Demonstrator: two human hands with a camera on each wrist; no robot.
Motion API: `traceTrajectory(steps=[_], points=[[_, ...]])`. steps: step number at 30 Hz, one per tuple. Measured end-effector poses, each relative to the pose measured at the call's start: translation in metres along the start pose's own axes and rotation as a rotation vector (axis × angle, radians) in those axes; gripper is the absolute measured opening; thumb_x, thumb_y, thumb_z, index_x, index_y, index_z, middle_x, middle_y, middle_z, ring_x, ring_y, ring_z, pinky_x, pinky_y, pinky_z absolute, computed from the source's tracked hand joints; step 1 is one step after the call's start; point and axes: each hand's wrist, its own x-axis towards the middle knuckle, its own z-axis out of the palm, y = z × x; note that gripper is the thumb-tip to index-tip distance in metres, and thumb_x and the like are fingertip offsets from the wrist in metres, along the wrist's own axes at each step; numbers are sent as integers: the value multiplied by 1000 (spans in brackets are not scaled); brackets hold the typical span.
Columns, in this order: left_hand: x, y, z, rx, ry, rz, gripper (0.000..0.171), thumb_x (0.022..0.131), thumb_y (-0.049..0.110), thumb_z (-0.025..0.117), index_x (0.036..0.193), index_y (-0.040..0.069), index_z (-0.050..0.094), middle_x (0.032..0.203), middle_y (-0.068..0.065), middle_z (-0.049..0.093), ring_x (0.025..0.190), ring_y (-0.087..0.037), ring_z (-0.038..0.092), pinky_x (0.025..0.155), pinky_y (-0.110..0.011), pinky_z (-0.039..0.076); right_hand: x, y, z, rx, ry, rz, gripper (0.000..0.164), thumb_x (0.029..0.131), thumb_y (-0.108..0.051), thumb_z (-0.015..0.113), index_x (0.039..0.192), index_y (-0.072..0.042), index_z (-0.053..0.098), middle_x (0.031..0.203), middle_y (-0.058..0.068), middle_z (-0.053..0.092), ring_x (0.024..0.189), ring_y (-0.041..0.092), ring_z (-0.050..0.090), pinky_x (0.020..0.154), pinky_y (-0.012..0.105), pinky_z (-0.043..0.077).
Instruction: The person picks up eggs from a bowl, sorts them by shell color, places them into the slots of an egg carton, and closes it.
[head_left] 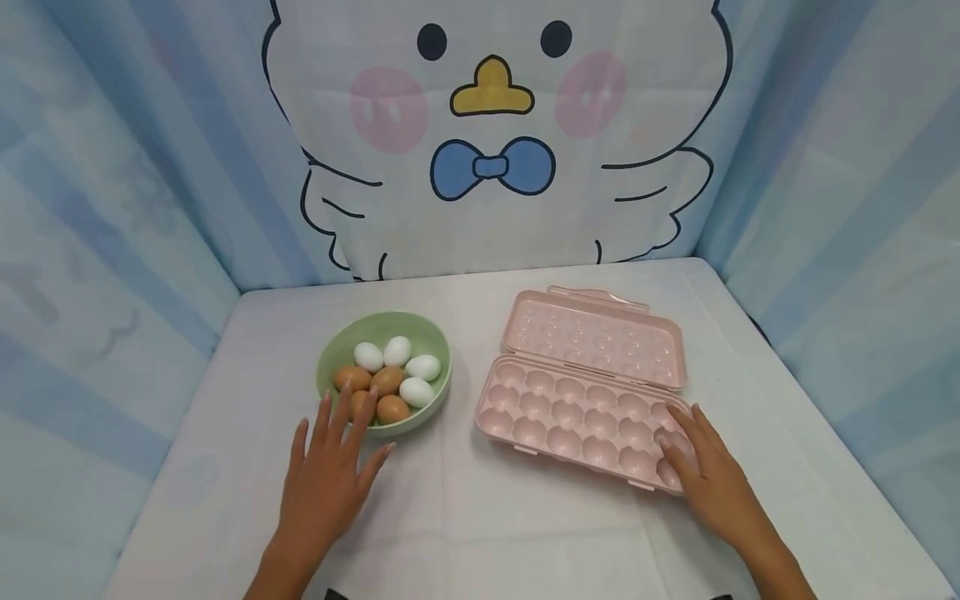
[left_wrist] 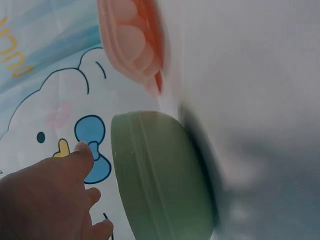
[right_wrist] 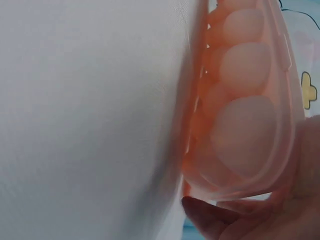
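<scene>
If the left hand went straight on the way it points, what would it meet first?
Probably the brown eggs in the green bowl; how high the left hand is above them is unclear.

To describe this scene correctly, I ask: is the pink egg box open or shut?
Open: in the head view, the pink egg box has its lid folded back, leaving the cups uncovered.

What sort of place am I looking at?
Probably a small draped booth, perhaps a makeshift filming spot: blue-striped fabric hangs along both sides, a large cartoon bird fills the back, and a white-covered table stands between.
</scene>
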Motion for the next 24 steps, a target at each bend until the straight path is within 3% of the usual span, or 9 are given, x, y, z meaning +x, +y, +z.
traceTrajectory(steps=[4,7,9,11,14,19,24], points=[[13,-4,-3,-3,-33,8,72,104,43,62,163,15,31,170,-17,16,152,-43,19,116,-69,18,1,8,-1,121,-1,77,62,112,-42,40,165,-14,26,165,33,13,143,63,21,103,81,27],[23,-9,-4,-22,-50,20,72,105,42,59,165,15,28,170,-17,15,152,-43,18,116,-69,18,2,13,-1,213,-1,141,60,112,-42,36,165,-16,26,164,31,21,141,59,30,104,76,34],[30,-13,-3,-57,-58,34,71,107,41,57,165,15,26,170,-17,16,152,-44,18,115,-70,19,3,16,-1,257,11,164,59,112,-42,35,165,-17,27,164,28,26,139,55,37,106,59,45],[38,-17,-1,-95,-75,48,70,108,41,54,166,15,23,170,-18,16,152,-45,18,114,-71,21,4,18,-1,300,31,159,57,113,-39,37,164,-15,30,163,25,29,139,50,42,101,34,50],[51,-24,1,-166,-106,63,68,110,42,49,166,15,22,170,-19,14,152,-45,16,113,-72,21,5,21,0,342,52,141,55,113,-35,40,163,-13,32,163,22,32,137,46,45,84,7,42],[69,-31,6,-264,-157,94,67,111,44,44,166,15,20,170,-21,13,153,-46,14,116,-68,20,4,27,3,399,54,149,54,113,-27,42,163,-9,31,162,26,31,139,46,41,84,1,39],[83,-35,7,-287,-222,105,67,112,48,38,167,15,18,170,-21,11,153,-46,11,118,-67,19,5,29,4,459,25,146,58,113,-31,45,164,-10,29,162,25,29,143,45,36,88,2,38]])
